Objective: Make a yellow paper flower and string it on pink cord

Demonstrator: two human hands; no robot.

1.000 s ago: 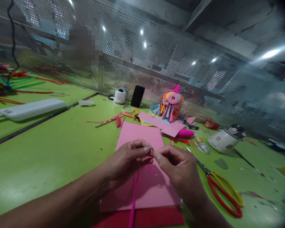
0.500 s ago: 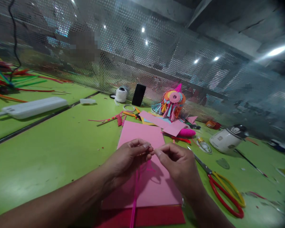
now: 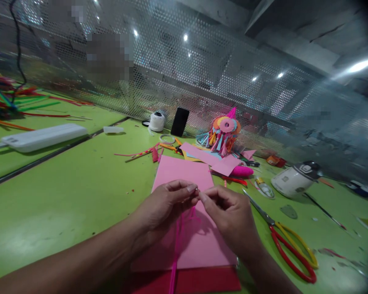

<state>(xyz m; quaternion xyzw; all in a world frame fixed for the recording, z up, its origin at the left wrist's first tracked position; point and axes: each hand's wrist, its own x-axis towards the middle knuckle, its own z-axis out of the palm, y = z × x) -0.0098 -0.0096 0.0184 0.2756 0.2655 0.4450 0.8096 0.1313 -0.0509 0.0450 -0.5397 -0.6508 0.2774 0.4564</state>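
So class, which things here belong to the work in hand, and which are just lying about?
In hand: left hand and right hand pinching the pink strand, above the pink sheet.
Lying about: scissors, phone, white spool, tasselled ornament, white pot.

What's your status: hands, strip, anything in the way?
Fingertips of left hand and right hand pinch pink strip. It hangs over pink paper. Nearby scissors lie apart, rightward.

The left hand (image 3: 165, 204) and right hand (image 3: 230, 214) pinch a strip (image 3: 175, 249) above a sheet of paper (image 3: 184, 169) on the table (image 3: 79, 183). Scissors (image 3: 282, 241) lie just right of the sheet. Far behind, a phone (image 3: 180, 121) stands between a roll (image 3: 156, 121), left, and a paper toy (image 3: 222, 130), right.
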